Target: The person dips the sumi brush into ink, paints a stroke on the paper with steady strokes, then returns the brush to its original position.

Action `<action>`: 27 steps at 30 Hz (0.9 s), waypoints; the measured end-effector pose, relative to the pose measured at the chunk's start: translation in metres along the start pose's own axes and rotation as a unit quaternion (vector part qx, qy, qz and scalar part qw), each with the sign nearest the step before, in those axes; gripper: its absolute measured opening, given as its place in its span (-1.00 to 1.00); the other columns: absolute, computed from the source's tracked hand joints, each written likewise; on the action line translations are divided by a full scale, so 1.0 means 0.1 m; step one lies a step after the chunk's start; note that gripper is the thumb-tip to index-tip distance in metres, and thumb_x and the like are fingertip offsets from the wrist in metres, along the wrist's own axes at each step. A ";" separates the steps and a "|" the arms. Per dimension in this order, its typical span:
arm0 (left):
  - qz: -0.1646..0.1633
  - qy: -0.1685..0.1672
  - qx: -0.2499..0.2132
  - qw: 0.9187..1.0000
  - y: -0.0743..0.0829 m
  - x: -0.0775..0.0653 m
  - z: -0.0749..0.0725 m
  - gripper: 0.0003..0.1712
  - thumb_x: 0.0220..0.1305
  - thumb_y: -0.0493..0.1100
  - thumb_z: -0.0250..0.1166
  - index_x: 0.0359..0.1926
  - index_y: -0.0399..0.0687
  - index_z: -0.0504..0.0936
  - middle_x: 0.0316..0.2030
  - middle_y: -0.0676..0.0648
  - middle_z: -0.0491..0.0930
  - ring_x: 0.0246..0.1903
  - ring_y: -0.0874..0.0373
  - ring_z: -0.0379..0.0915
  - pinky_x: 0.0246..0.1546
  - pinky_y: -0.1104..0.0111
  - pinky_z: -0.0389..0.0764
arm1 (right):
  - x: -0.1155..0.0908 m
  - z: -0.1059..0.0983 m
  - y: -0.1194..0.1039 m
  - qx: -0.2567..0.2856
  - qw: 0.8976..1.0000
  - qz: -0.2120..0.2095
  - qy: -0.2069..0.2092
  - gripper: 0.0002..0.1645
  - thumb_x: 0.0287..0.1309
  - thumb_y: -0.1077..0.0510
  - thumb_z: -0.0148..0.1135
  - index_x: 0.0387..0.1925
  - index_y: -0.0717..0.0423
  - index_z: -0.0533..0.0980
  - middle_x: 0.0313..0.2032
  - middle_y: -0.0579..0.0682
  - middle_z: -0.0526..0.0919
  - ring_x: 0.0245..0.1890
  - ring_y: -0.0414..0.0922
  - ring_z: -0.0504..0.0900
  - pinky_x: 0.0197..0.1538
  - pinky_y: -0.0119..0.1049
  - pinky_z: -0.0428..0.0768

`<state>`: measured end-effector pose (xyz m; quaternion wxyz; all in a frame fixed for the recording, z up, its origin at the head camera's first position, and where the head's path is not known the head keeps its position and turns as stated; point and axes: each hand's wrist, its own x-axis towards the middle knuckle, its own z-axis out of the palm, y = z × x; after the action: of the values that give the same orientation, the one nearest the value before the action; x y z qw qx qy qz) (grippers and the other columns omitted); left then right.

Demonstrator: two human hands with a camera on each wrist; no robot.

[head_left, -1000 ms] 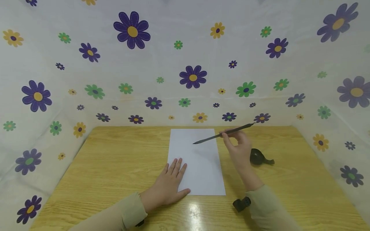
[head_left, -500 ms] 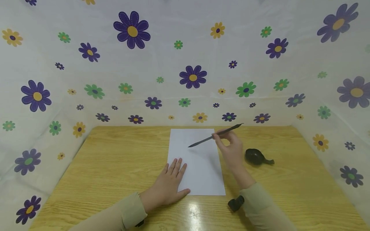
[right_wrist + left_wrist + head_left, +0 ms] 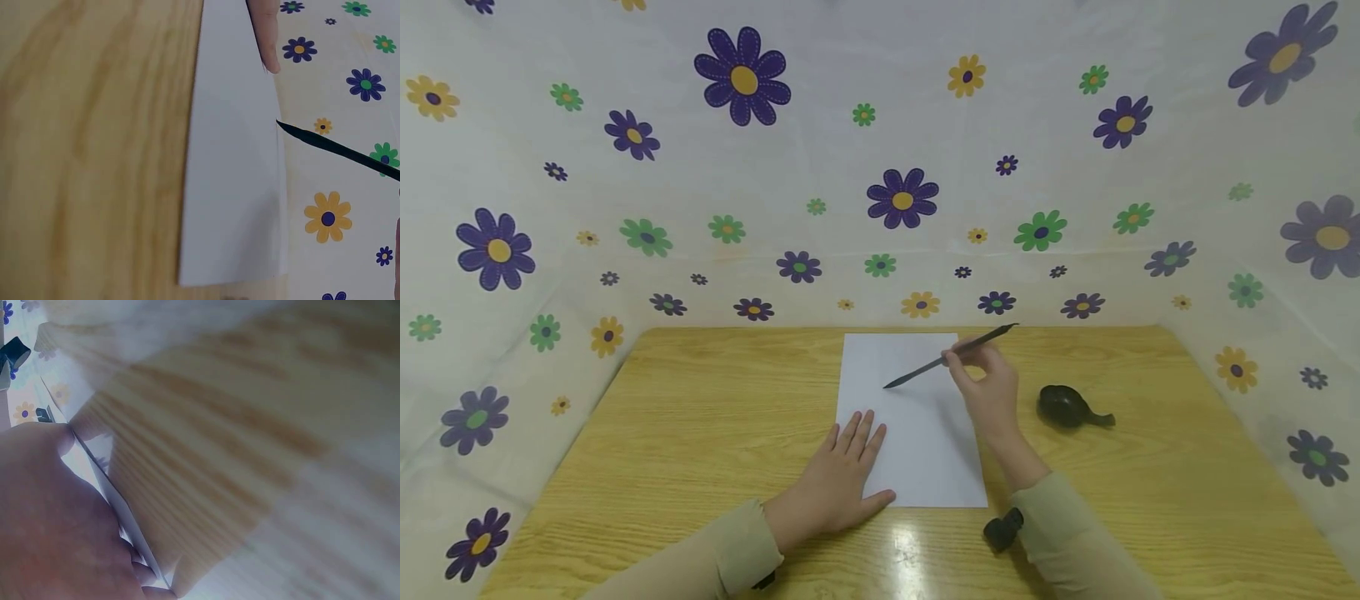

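My left hand [image 3: 842, 475] lies flat with spread fingers on the lower left of a blank white sheet of paper [image 3: 917, 450]. In the left wrist view the same hand [image 3: 56, 519] spans the paper's edge. Over the sheet's right edge, my right hand [image 3: 988, 387] pinches a slim black calligraphy brush [image 3: 925, 367] between thumb and fingers. The brush slants down to the left, its pointed tip close over the upper middle of the paper. From the right wrist, the dark brush tip [image 3: 306, 134] overlaps the sheet's edge [image 3: 231, 156].
A small black gourd-shaped dish [image 3: 1063, 407] with a stubby handle sits right of the paper on the wooden table [image 3: 700, 400]. A flower-print white cloth [image 3: 820, 167] encloses the table at the back and sides. A black wrist camera [image 3: 1002, 531] hangs below the right sleeve.
My right hand has moved left and slightly down with the brush, so its tip sits lower over the paper. The black dish is now fully uncovered. My left hand stays in place.
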<state>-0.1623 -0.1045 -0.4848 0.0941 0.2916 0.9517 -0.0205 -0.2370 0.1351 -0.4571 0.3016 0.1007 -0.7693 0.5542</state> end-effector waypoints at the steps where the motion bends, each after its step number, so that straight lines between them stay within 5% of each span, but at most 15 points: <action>1: 0.000 0.000 0.001 1.000 0.00 0.00 0.00 0.09 0.53 0.49 -0.01 0.70 -0.16 0.02 0.70 -0.30 -0.09 0.70 -0.19 -0.11 0.64 -0.10 0.16 | -0.01 0.00 0.00 -0.006 1.000 0.001 -0.002 -0.87 0.26 0.39 0.45 -0.17 0.35 0.67 -0.27 0.21 0.84 -0.31 -0.52 0.66 0.01 -0.68 0.57; 5: -0.002 0.001 0.000 1.000 0.01 0.00 -0.01 0.09 0.52 0.49 0.00 0.70 -0.15 0.02 0.70 -0.30 -0.09 0.70 -0.18 -0.11 0.64 -0.10 0.16 | -0.03 0.00 0.01 -0.025 1.000 0.005 -0.012 -0.87 0.27 0.39 0.43 -0.17 0.34 0.66 -0.26 0.21 0.84 -0.31 -0.42 0.69 -0.02 -0.70 0.56; 12: -0.004 -0.003 -0.002 1.000 0.01 0.00 0.00 0.09 0.52 0.49 0.00 0.71 -0.15 0.02 0.71 -0.29 -0.10 0.70 -0.19 -0.13 0.64 -0.11 0.15 | -0.04 -0.02 0.00 -0.062 0.997 0.029 -0.028 -0.88 0.31 0.36 0.41 -0.15 0.31 0.66 -0.26 0.19 0.84 -0.27 0.15 0.82 -0.02 -0.42 0.63; 19: -0.002 -0.003 -0.003 1.000 0.00 0.02 0.01 0.08 0.54 0.48 -0.01 0.71 -0.15 0.00 0.71 -0.29 -0.12 0.70 -0.20 -0.15 0.65 -0.12 0.13 | -0.03 -0.02 -0.01 -0.079 0.996 0.030 -0.033 -0.87 0.30 0.35 0.41 -0.14 0.30 0.65 -0.23 0.20 0.84 -0.25 0.16 0.81 0.00 0.08 0.70; 27: -0.003 -0.003 -0.003 1.000 0.01 -0.02 -0.03 0.08 0.53 0.48 -0.01 0.70 -0.14 0.03 0.71 -0.28 -0.09 0.70 -0.17 -0.12 0.65 -0.08 0.16 | -0.01 -0.01 -0.03 -0.083 0.996 0.011 -0.040 -0.86 0.30 0.36 0.40 -0.13 0.33 0.65 -0.21 0.22 0.83 -0.23 0.16 0.82 -0.01 0.10 0.75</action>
<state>-0.1606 -0.1039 -0.4818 0.0976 0.2886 0.9523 -0.0189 -0.2340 0.1350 -0.4548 0.2721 0.0891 -0.8253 0.4867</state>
